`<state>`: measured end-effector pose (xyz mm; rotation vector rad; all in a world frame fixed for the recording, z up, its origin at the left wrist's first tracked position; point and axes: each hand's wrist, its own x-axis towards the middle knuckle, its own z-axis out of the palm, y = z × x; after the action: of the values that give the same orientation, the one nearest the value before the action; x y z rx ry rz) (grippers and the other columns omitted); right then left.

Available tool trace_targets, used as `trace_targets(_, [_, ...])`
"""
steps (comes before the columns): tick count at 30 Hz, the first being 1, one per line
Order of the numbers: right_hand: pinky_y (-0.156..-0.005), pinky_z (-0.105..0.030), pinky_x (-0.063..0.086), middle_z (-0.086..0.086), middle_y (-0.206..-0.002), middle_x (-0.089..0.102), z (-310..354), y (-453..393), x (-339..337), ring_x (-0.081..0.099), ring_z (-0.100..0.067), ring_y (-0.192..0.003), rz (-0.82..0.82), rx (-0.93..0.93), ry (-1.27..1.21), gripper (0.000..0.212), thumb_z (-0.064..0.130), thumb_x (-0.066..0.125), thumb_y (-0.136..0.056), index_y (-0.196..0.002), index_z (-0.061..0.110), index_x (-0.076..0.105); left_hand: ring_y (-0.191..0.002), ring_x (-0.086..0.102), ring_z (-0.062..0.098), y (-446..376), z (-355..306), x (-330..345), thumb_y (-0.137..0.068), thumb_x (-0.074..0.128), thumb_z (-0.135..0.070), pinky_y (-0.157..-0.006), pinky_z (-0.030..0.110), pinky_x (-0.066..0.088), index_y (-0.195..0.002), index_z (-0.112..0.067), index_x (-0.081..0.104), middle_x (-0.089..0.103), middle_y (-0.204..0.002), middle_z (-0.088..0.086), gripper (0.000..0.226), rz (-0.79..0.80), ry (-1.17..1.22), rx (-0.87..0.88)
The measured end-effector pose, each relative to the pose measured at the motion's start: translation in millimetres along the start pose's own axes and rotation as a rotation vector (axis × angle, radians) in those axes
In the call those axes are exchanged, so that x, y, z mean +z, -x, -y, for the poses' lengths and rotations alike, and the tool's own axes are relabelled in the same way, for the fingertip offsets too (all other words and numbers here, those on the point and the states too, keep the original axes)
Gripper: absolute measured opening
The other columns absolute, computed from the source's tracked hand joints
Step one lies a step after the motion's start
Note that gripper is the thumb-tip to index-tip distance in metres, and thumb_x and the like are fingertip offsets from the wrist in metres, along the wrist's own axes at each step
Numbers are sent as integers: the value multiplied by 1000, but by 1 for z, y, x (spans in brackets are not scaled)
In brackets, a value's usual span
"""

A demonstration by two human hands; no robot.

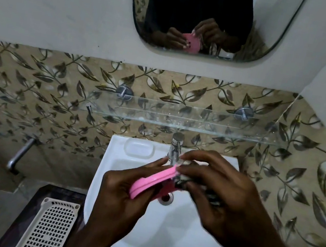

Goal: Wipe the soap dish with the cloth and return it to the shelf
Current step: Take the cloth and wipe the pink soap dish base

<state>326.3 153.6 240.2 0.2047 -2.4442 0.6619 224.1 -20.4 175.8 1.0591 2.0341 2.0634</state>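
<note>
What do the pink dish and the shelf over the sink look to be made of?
The soap dish looks like smooth moulded plastic: even pink colour, a ridged rim. The shelf looks like clear glass or acrylic: the leaf tiles show straight through it.

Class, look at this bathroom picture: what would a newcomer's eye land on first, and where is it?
The bright pink soap dish, held tilted over the white sink by the left hand, stands out first. The right hand presses a dark cloth against its upper end. Above, the mirror repeats both hands.
</note>
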Motion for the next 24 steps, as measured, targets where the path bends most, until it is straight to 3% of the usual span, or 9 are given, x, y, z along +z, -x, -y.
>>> trace_targets(2, [-63,-33,58,-4,-132,54,17,5,17,66,-14,-78,35,-16,8,19,18,62,-98,-114,17,72,-103,77,10,1,1,1,-84,68,-9,-81,23,61,-124,-44,75,80,-115,-17,54,4,-68,57])
trace_targets(4, [-53,-35,56,-2,-126,50,26,11,30,65,-18,-73,32,-37,29,21,17,61,-98,-118,20,69,-97,77,6,2,3,-4,-80,59,-8,-75,24,61,-128,-32,75,80,-112,-20,56,3,-133,122])
trace_targets(6, [-56,-30,55,-2,-120,53,22,12,31,61,-12,-76,-22,-4,-8,24,15,60,-99,-119,18,71,-103,77,7,4,3,-9,-85,66,-12,-82,24,62,-131,-23,73,78,-120,-20,48,-22,-155,155])
trace_targets(9, [-68,-18,51,-5,-114,62,2,9,20,55,-2,-76,-152,78,8,25,6,64,-95,-117,10,75,-104,76,2,5,0,-14,-88,69,-19,-86,14,56,-125,-30,71,75,-121,-25,39,-73,-181,198])
trace_targets(12, [-78,-16,50,-7,-109,66,-3,9,18,62,-5,-85,-242,156,11,28,-1,66,-89,-115,6,75,-102,75,-3,5,-2,-16,-87,67,-17,-85,11,54,-122,-28,73,74,-118,-31,37,-95,-188,198])
trace_targets(18, [-73,-13,48,5,-131,59,35,22,44,63,-6,-83,-60,15,42,31,13,58,-98,-126,21,68,-102,76,1,5,1,-9,-82,61,-9,-84,14,56,-122,-20,74,77,-119,-21,44,8,-195,230])
trace_targets(20, [-79,-8,47,5,-127,60,26,20,36,62,-1,-85,-136,82,9,31,11,57,-98,-124,19,72,-108,76,6,6,3,-11,-86,67,-13,-90,18,57,-123,-14,76,76,-124,-15,39,-18,-217,249])
trace_targets(22, [-76,-11,52,0,-115,64,12,18,25,62,1,-82,-266,190,-14,28,2,61,-95,-117,12,76,-110,75,8,7,4,-15,-87,70,-16,-93,20,57,-120,-8,76,76,-124,-11,34,-37,-239,258])
trace_targets(24, [-74,-12,49,-2,-110,64,10,16,23,62,1,-82,-286,224,-38,27,1,63,-93,-115,9,76,-112,75,9,4,4,-17,-87,70,-15,-95,21,57,-119,-7,74,76,-126,-7,33,-23,-252,276])
